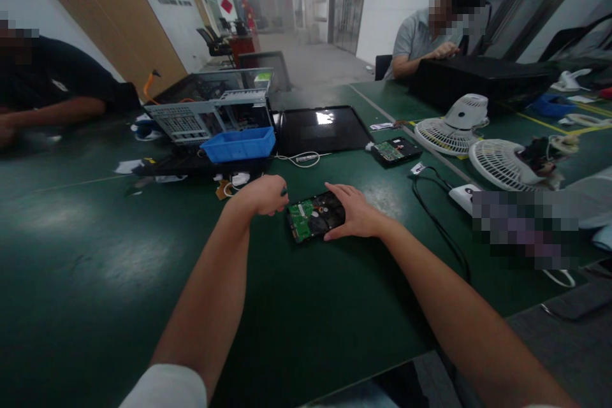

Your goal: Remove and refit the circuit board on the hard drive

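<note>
A hard drive [317, 215] lies on the green table with its green circuit board and black casing facing up. My right hand [356, 211] grips its right end, thumb along the near edge and fingers over the far edge. Just left of the drive, my left hand [266, 196] is closed in a fist. A small dark teal tip pokes out between its fingers; the rest of that object is hidden, so I cannot tell its kind. A second hard drive [396, 150] rests farther back, to the right.
Behind my left hand stand a blue bin [239, 145] and an open computer case [191, 120]. A black panel [325, 129] lies beyond the drive. White fan parts [502, 164], a power strip [463, 196] and a black cable [437, 223] are on the right. Two people sit across the table.
</note>
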`<state>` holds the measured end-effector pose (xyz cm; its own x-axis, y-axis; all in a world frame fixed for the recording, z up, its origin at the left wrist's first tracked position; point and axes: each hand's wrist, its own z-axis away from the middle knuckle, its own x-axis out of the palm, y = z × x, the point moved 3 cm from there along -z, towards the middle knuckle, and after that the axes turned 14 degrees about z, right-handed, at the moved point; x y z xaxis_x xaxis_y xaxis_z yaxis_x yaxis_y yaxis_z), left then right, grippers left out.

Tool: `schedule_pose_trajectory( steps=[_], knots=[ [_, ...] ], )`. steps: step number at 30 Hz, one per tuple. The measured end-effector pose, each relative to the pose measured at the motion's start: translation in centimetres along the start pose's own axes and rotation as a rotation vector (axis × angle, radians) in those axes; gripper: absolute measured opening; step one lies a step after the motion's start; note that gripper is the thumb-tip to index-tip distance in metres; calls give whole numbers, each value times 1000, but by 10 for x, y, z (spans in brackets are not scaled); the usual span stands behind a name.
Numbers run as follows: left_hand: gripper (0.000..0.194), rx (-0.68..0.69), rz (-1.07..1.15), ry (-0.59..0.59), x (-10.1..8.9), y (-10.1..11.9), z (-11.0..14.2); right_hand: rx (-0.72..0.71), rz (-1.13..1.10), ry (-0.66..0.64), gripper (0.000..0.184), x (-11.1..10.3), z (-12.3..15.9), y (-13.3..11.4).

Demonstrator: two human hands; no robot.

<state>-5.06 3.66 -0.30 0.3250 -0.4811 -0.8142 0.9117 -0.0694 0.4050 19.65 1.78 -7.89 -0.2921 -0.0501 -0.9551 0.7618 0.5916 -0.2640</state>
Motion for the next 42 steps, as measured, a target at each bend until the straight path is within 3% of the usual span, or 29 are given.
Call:
schedule_pose_trajectory(
  steps=[5,10,13,17,34,38,42],
  knots=[
    [18,106,-2,7,2,10,2,172,102,93,131,5,1,7],
    [20,320,-102,17,10,17,-7,190,98,103,126,7,3,18],
    [18,373,-86,-45,16,18,-11,187,90,94,125,7,3,19],
    [14,347,-57,-101,20,19,-12,180,84,102,124,8,3,18],
    [13,315,-65,-92,21,21,-13,174,87,107,124,9,2,19],
    [14,337,-67,-33,16,20,-10,185,81,100,123,8,3,19],
    [18,360,-53,128,8,23,-6,192,84,97,123,8,3,18]
  ],
)
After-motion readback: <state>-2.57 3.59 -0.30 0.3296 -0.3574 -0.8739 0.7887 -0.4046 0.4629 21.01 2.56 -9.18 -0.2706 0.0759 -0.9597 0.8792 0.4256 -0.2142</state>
